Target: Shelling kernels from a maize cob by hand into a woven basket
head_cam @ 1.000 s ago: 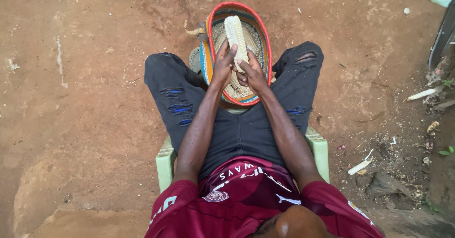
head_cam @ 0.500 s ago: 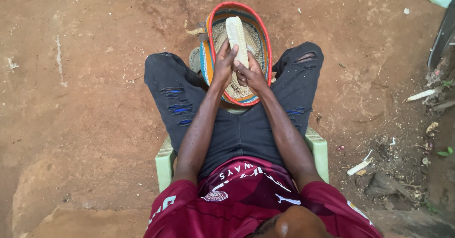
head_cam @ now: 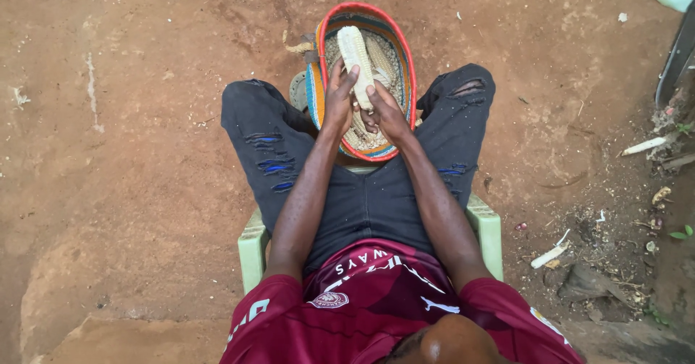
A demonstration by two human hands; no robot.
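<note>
Maize cob [head_cam: 355, 54] gripped between left hand [head_cam: 337, 102], right hand [head_cam: 388, 112], over basket [head_cam: 405, 60].

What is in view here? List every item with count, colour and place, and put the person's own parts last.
corn cob: one, pale cream, held upright over the basket by both hands.
basket: one, woven, red rim with blue and orange bands, between the knees; loose kernels and at least one more cob inside.
chair: one, light green plastic, under the person.
bare cobs: at least two, whitish, lying on the ground at right.
ground: reddish-brown dirt, with plant litter at right.
trousers: black, ripped.
shirt: maroon.
left hand: gripping the cob's left side.
right hand: gripping the cob's lower end.
</note>
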